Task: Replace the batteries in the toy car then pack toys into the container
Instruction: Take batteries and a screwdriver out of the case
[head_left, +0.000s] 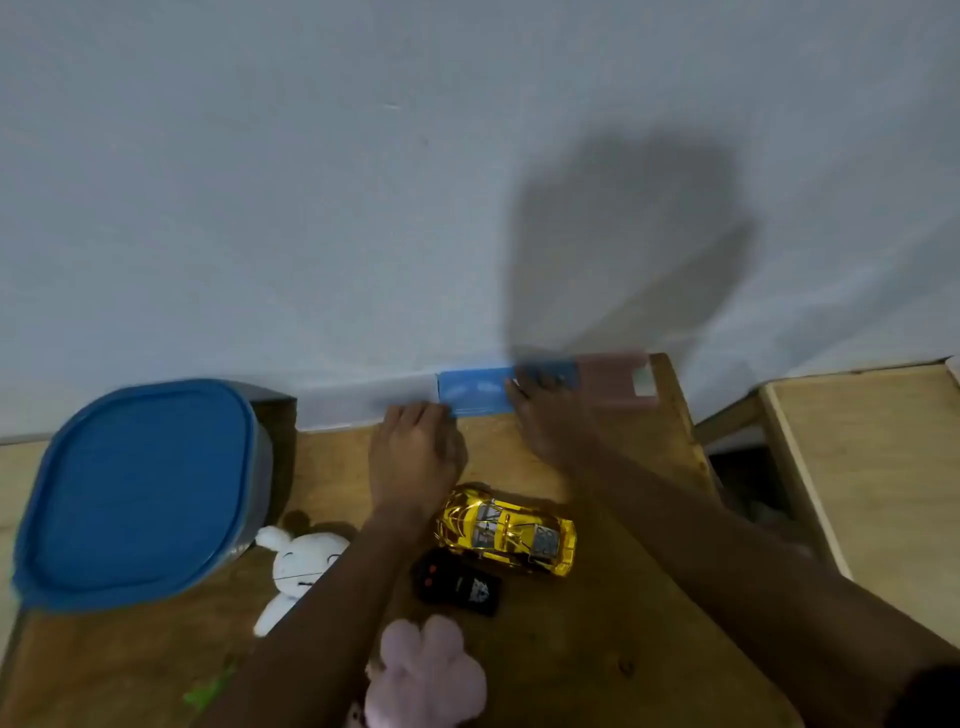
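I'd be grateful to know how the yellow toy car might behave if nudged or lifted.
The yellow toy car sits upright on the table, so a nudge would probably roll it. Its glossy shell looks like hard plastic: likely stiff, light, perhaps slippery.

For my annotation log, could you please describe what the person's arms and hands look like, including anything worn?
The left forearm and right forearm are bare, without sleeves. The left hand and right hand wear no gloves; no watch or ring shows, though the frame is blurred. A dark patch at the lower right corner may be clothing.
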